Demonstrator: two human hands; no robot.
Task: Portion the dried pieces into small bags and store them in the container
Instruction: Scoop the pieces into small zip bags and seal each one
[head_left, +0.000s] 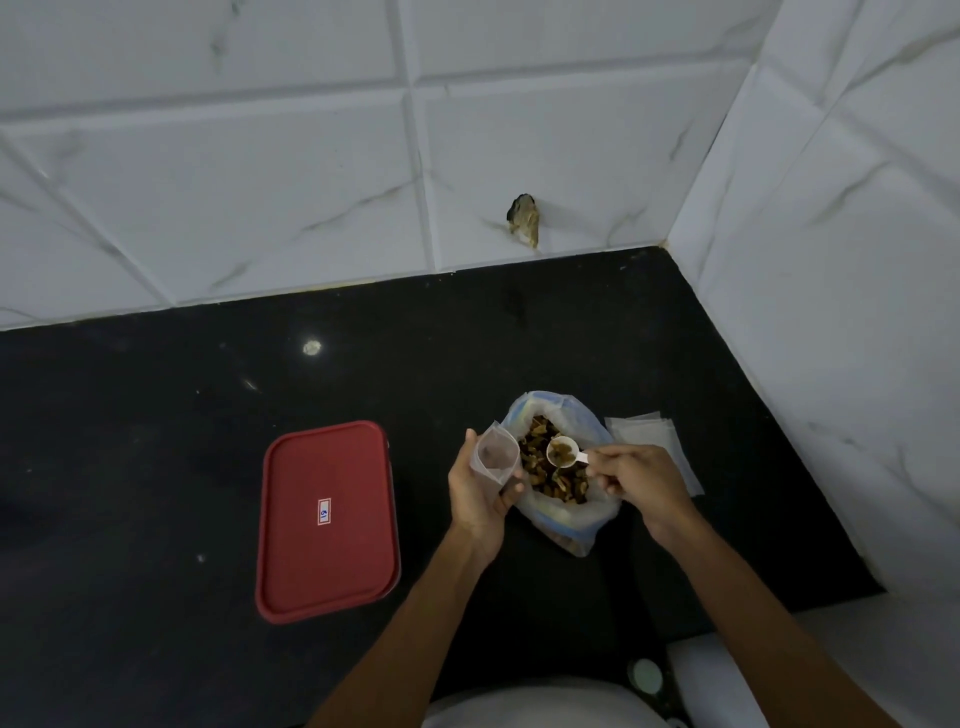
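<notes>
Your left hand (480, 499) grips the small bag (496, 454); your right hand (639, 480) pinches the filled scoop (563, 451). The red container (327, 571) has a label (323, 511), digits apparently "61".

The handle of the spoon (562, 450) vanishes inside the fingers (608, 474) of the right hand (641, 483). Fingers (511, 488) of the left hand (478, 493) cover the lower end of the small bag (496, 453). Beyond the right fingers, the stack of empty bags (647, 431) is partly hidden. Left of the left fingers, the label (323, 511) on the red lid (327, 561) is too small to read (what lies beneath the lid is unseen).

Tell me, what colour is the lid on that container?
Red, with a small white label; the head view shows the lid on the black counter.
</notes>
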